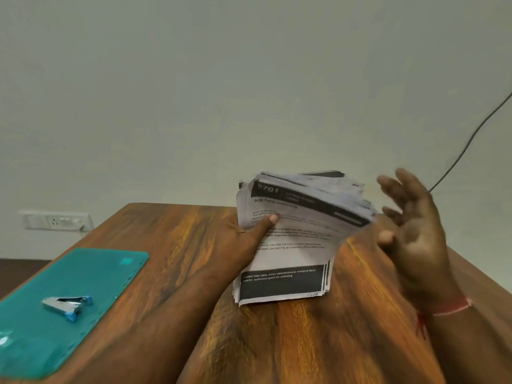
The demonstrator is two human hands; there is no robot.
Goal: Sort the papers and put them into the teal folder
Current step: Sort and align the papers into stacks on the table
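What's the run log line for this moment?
left hand grips paper stack | right hand open, off stack | teal folder on table | staple remover on folder

Head-worn camera looks forward and down, close over the table (pixel 304 342).

I see soft, even, rather dim light; wall (pixel 249 79) greenish-grey, no hard shadows. Right hand (pixel 412 228) at 3 o'clock motion-blurred; top of papers (pixel 291 236) smeared too. Small white glare on folder (pixel 69 273) at 8 o'clock. Table (pixel 304 342) edges bow from wide-angle lens.
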